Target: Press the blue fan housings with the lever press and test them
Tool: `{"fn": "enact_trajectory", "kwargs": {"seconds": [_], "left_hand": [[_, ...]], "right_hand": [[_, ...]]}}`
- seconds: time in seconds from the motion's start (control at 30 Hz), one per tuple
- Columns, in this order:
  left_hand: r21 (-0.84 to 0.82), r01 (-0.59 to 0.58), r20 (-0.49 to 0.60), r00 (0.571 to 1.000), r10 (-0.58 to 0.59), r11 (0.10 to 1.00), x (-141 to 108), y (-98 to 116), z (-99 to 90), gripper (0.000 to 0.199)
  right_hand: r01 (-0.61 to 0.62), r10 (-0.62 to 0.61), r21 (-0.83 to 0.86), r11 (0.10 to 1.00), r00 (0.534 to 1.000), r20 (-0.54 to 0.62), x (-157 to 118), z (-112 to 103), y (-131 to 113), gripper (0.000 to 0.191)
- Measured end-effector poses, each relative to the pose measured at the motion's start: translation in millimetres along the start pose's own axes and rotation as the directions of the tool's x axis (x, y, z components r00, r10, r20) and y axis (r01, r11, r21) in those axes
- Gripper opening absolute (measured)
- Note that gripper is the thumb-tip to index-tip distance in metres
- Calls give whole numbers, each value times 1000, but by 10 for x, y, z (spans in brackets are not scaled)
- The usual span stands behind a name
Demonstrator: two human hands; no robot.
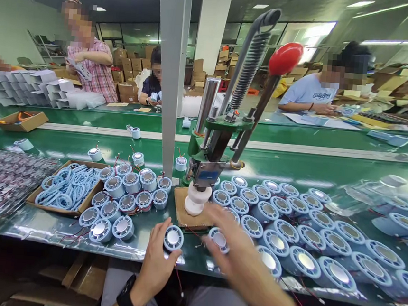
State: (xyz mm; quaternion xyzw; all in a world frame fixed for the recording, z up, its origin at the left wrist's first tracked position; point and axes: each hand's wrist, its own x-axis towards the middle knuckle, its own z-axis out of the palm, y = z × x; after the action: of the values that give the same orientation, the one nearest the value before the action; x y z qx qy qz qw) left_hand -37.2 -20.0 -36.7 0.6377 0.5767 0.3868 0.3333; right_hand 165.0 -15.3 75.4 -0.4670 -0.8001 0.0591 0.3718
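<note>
My left hand (159, 258), with a black band on its wrist, curls its fingers and thumb around a light-blue round housing (173, 238) at the table's front edge. A silver disc fills the middle of that housing, and a thin red wire hangs below it. My right hand (229, 245) is smeared by motion, its thumb and fingers stretched apart near another blue housing (219, 239). Just beyond both hands stands a green hand press (212, 158) with a red-knobbed lever. Its white round pressing head (196, 201) is low over a brown board (181, 208).
Many similar housings (286, 231) cover the table on the right, and a cluster (130, 182) stands left. A cardboard box (77, 211) holds blue rings. Wired parts in plastic (8, 188) lie far left. A grey post (171, 74) rises behind. Several people work across the green conveyor (282, 155).
</note>
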Motion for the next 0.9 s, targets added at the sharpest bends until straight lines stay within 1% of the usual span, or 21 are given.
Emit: {"fn": "enact_trajectory", "kwargs": {"seconds": [0.03,0.07,0.1,0.13,0.17,0.2,0.23,0.3,0.33,0.37,0.47,0.53,0.63,0.7,0.8,0.9], "left_hand": [[-4,-2,2,1000,2,1000,3,0,1,63],[-12,-5,1,1000,5,1000,4,-3,2,61],[-24,-7,2,1000,7,1000,4,-10,2,59],[-39,-2,7,1000,2,999,3,-16,1,57],[-52,11,18,1000,-10,999,5,-20,-5,57],[-62,33,33,999,-31,997,10,-16,-17,57],[-68,64,54,997,-60,996,23,-2,-35,58],[-71,122,91,989,-115,990,83,64,-89,59],[-73,137,94,987,-130,988,136,116,-123,59],[-84,137,86,988,-130,987,207,176,-158,59],[-154,60,43,998,-54,986,517,370,-241,59],[-200,2,33,999,5,980,762,473,-243,59],[-248,-46,56,997,61,968,1067,565,-125,57],[-289,-68,91,991,98,955,1193,594,12,54],[-352,-77,151,979,138,933,1281,593,205,48],[-397,-65,192,969,152,916,1286,533,302,47]], "right_hand": [[24,-32,-62,998,991,-131,235,-339,-26,51],[36,-68,-123,992,963,-261,501,-656,-53,47],[30,-92,-176,984,929,-359,788,-938,-76,44],[11,-110,-222,975,892,-438,1083,-1171,-91,43],[-15,-109,-241,970,863,-493,1373,-1347,-97,43],[-34,-86,-220,975,854,-514,1643,-1465,-90,42],[-52,-41,-167,985,859,-511,1882,-1527,-73,37],[-79,59,-21,997,882,-468,2236,-1516,-13,26],[-80,88,36,996,885,-458,2348,-1468,22,26],[-84,104,64,994,875,-473,2419,-1409,55,29],[-96,94,28,995,811,-577,2465,-1275,122,30],[-122,82,-28,992,803,-590,2432,-1261,136,32],[-143,65,-104,984,839,-541,2389,-1292,141,35],[-150,65,-118,982,843,-534,2393,-1293,146,33],[-156,76,-97,983,827,-558,2473,-1274,143,33],[-159,126,-14,987,833,-539,2515,-1330,81,34]]}}
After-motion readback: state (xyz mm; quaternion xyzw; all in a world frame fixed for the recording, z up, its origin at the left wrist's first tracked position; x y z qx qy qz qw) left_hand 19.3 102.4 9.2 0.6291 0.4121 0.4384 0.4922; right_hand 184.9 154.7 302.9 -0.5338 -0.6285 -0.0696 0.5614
